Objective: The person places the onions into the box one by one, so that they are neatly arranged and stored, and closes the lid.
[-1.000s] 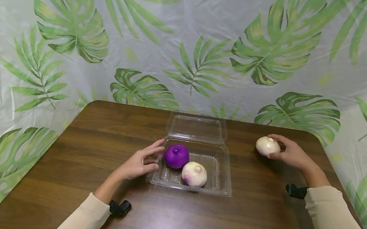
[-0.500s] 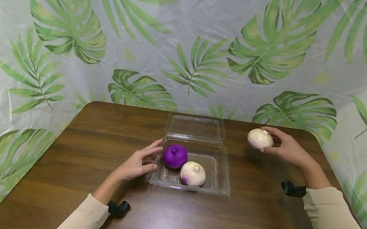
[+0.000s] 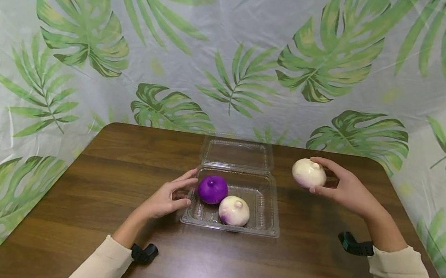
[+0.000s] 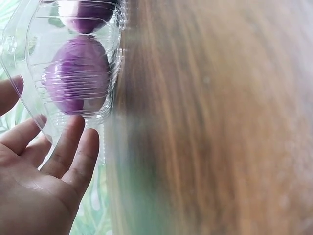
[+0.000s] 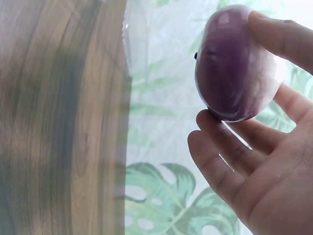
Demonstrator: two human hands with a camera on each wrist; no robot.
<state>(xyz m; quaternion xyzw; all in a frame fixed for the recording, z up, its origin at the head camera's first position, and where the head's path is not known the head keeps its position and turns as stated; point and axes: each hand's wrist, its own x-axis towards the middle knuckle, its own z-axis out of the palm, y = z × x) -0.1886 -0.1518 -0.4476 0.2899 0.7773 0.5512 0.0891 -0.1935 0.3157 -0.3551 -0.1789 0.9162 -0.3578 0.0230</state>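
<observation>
Probably for security, the right hand (image 3: 348, 188) pinches a pale bulb (image 3: 307, 174) mid-right; the left hand (image 3: 163, 198), fingers spread, flanks the central container (image 3: 260, 207).

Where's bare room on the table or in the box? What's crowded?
Free: clamshell box, between the white-and-purple turnip inside and its right wall; table before its near rim. Crowded: box's left half, purple bulb inside, left hand at its edge.

glossy white-purple bulb (image 3: 308, 174) aloft right of open clear container (image 3: 260, 200); inside, purple bulb (image 3: 212, 190), pale bulb (image 3: 234, 211), perhaps touching.
</observation>
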